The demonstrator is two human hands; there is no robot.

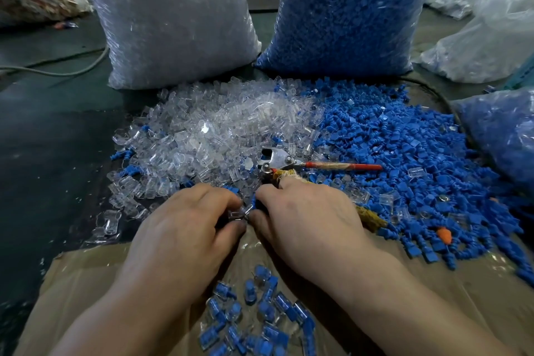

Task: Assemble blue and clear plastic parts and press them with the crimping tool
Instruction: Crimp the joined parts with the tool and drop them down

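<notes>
My left hand [185, 220] pinches a clear plastic part [236, 215] at its fingertips. My right hand [306, 217] meets it there, pinching a blue plastic part [253, 203] against the clear one. The same hand also holds the lower, cloth-wrapped handle of the crimping tool [277, 163], whose metal head points left above my fingers. The tool's red upper handle [344, 166] sticks out to the right over the blue pile. A heap of clear parts [202, 136] lies ahead on the left and a heap of blue parts [404, 153] on the right.
Several assembled blue-in-clear pieces [260, 321] lie in a cardboard box [86, 283] under my wrists. A tall bag of clear parts [173, 14] and a tall bag of blue parts [346, 9] stand behind the heaps. More bags [491, 37] sit at right; a cable [57, 69] runs at left.
</notes>
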